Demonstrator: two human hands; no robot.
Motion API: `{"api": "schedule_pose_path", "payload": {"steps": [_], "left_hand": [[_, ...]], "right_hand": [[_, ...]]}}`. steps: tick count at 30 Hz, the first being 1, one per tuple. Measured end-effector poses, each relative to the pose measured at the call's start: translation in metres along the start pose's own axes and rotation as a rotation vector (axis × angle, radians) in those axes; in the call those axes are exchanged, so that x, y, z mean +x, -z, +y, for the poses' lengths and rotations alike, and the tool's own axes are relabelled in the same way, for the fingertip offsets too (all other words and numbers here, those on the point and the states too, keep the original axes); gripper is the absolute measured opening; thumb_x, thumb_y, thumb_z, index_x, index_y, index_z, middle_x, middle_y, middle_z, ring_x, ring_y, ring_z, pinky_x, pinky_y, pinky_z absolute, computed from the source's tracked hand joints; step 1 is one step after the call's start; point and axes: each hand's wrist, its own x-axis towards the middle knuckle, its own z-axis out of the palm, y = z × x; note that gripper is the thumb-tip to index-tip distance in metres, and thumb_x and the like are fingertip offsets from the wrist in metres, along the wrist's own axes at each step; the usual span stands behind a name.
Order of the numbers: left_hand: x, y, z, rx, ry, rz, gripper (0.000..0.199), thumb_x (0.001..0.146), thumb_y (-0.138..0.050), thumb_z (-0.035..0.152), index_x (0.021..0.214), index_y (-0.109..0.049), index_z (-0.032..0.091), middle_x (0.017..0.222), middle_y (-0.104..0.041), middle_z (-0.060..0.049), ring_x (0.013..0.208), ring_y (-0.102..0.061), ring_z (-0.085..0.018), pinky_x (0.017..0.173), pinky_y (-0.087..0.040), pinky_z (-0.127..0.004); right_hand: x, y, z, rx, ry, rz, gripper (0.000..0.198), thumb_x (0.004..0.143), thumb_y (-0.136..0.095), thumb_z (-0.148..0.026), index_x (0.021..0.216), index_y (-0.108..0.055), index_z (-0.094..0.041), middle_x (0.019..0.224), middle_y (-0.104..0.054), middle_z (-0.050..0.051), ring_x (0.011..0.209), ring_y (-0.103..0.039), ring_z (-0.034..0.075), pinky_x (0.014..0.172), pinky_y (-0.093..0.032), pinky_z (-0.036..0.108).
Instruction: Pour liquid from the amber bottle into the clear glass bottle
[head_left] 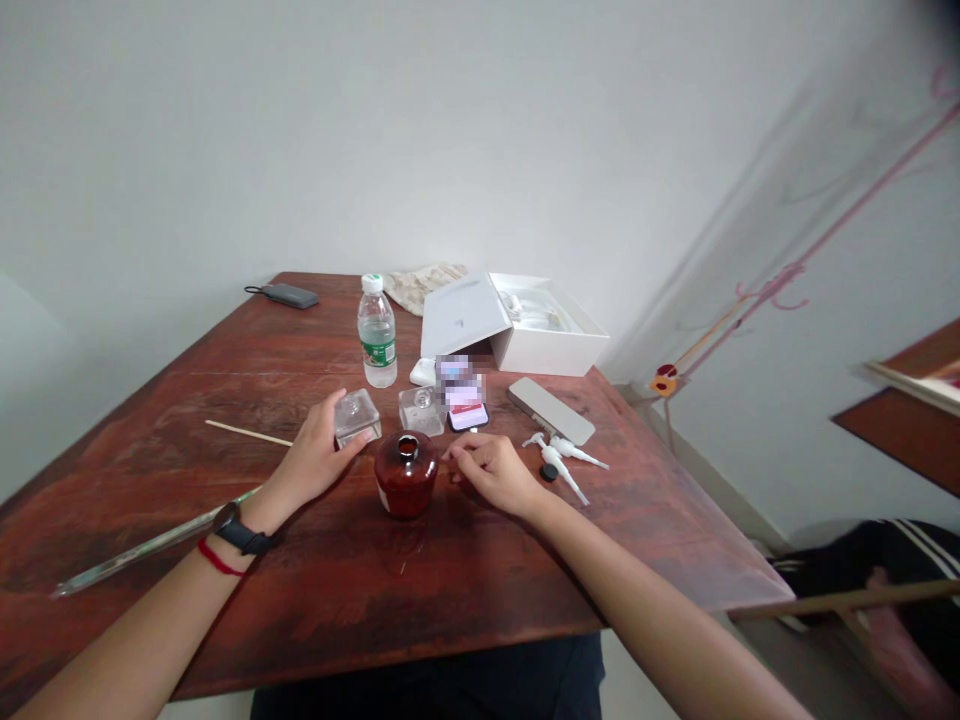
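My left hand [324,447] has its thumb and fingers around a small clear square glass bottle [357,414] at the table's middle. To the right of it stands a squat amber bottle [407,485], upright, with an uncapped neck. My right hand [489,472] is beside the amber bottle with its fingers curled in; whether it touches the glass or holds anything small is hidden. A second clear square bottle [421,411] stands just behind the amber one. Two white pump heads [579,450] and a black cap [549,471] lie to the right of my right hand.
Behind are a water bottle [377,335], a phone [467,414], a white box [551,340] with its lid leaning, and a grey case [551,410]. A thin stick [247,432] and a plastic-wrapped length [150,545] lie left. Part of another person [885,570] shows lower right.
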Motion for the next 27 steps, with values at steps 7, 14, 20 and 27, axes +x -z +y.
{"api": "schedule_pose_path", "payload": {"steps": [7,14,20,27], "left_hand": [[0.000,0.001,-0.002,-0.004,0.011,-0.014,0.079,0.097,-0.064,0.054,0.159,-0.038,0.011,0.158,-0.051,-0.027,0.150,-0.050,-0.042,0.125,-0.039,-0.064],[0.001,0.001,-0.002,-0.023,0.017,-0.002,0.077,0.094,-0.067,0.050,0.156,-0.041,0.013,0.157,-0.052,-0.026,0.150,-0.051,-0.041,0.125,-0.039,-0.063],[0.001,0.002,0.004,-0.037,0.071,0.021,0.078,0.091,-0.069,0.052,0.154,-0.046,0.012,0.157,-0.055,-0.026,0.149,-0.052,-0.041,0.126,-0.039,-0.061],[0.003,0.005,0.010,-0.049,0.190,0.077,0.091,0.082,-0.080,0.056,0.155,-0.046,0.013,0.153,-0.061,-0.025,0.138,-0.063,-0.041,0.117,-0.050,-0.054]], "right_hand": [[-0.001,-0.001,0.003,0.029,0.004,0.013,0.049,0.104,-0.058,-0.021,0.057,-0.072,-0.018,0.092,-0.083,0.009,0.079,-0.078,0.016,0.073,-0.058,0.025],[-0.002,-0.004,0.005,0.023,-0.027,0.025,0.042,0.100,-0.054,-0.012,0.062,-0.073,-0.016,0.089,-0.083,0.008,0.062,-0.074,0.012,0.059,-0.056,0.021],[0.000,-0.001,0.004,-0.018,0.013,0.011,0.046,0.103,-0.055,-0.018,0.060,-0.072,-0.017,0.084,-0.081,0.008,0.066,-0.073,0.014,0.063,-0.055,0.023],[0.003,0.002,-0.003,-0.073,0.097,-0.029,0.050,0.109,-0.055,-0.033,0.063,-0.067,-0.019,0.076,-0.074,0.006,0.068,-0.069,0.015,0.068,-0.050,0.027]]}}
